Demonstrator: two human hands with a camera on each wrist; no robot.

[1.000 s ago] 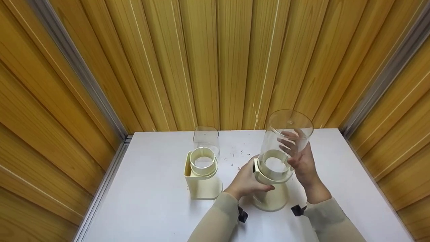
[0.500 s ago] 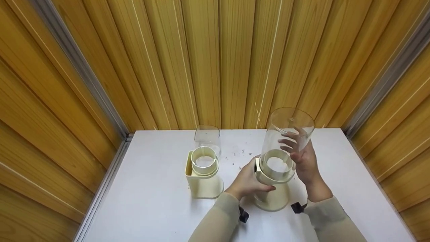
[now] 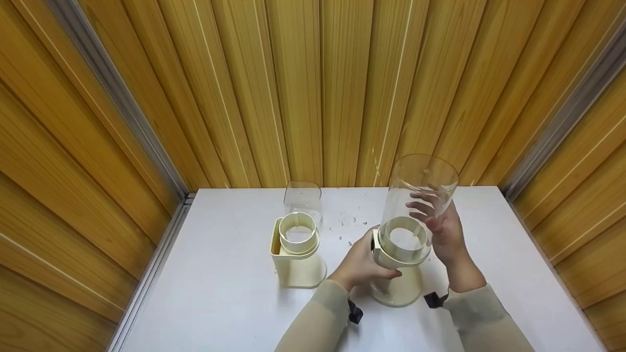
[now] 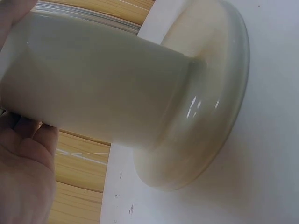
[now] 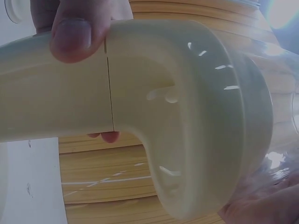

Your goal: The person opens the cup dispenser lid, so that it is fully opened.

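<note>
A cream plastic stand (image 3: 397, 288) with a round foot carries a cream ring (image 3: 403, 239) at its top. My left hand (image 3: 361, 261) grips the stand below the ring, thumb in front; the left wrist view shows the column (image 4: 98, 79) and foot. Rising from the ring is a clear open-topped cylinder (image 3: 415, 195), leaning slightly right. My right hand (image 3: 445, 234) holds the cylinder's right side, its fingers seen through the wall. In the right wrist view, the stand's curved neck (image 5: 140, 74) fills the middle, and part of my right hand (image 5: 266, 205) shows against the clear wall.
A second cream stand (image 3: 299, 271) with a ring and side pocket stands to the left. Behind it is a smaller clear container (image 3: 302, 195). Small dark crumbs (image 3: 354, 221) lie on the white table (image 3: 220, 293). Wood-patterned walls (image 3: 293, 98) rise around the table.
My right thumb has shifted upward along the cylinder, away from the ring. My left hand keeps its grip on the stand. The whole head view has drifted slightly.
</note>
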